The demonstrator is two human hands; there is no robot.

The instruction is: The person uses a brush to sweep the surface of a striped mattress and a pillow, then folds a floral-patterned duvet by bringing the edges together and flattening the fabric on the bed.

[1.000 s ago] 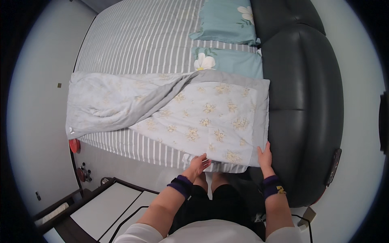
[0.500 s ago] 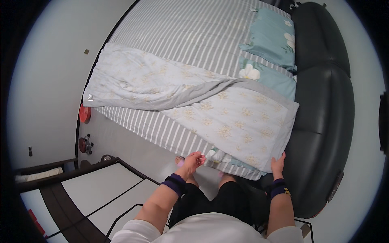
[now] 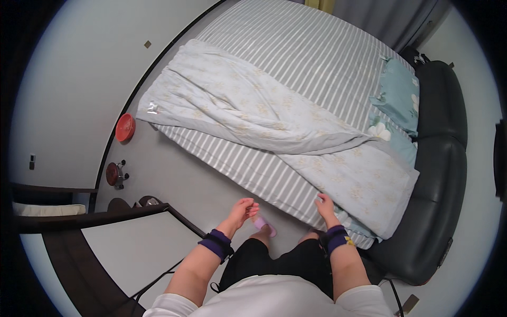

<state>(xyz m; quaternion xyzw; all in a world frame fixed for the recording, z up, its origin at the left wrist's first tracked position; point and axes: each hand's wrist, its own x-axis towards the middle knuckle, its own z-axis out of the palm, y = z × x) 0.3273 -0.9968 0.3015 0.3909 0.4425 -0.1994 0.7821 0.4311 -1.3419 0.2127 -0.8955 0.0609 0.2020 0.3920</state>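
Observation:
A white quilt [image 3: 232, 90] with small yellow flower sprigs and a grey edge lies lengthwise over the near part of a bed. Its near edge is folded back in the middle, and the right end spreads toward the headboard. Below it shows the grey-and-white striped bed sheet [image 3: 243, 174]. My right hand [image 3: 326, 207] hovers by the quilt's near edge with fingers apart and nothing in it; whether it touches the cloth I cannot tell. Above the floor beside the bed, my left hand [image 3: 243, 211] is empty, its fingers loosely bent and apart. Purple bands circle both wrists.
Two blue-green flowered pillows [image 3: 397, 98] lie against the black padded headboard [image 3: 438, 195], one partly under the quilt. A red basin [image 3: 125, 128] and a small wheeled stool [image 3: 114, 175] stand on the floor at left. A dark-framed white panel [image 3: 137, 253] is at lower left.
My right hand has left the quilt's corner by the headboard and moved left along its edge. The view has shifted left, showing more floor. My left hand stays beside the bed.

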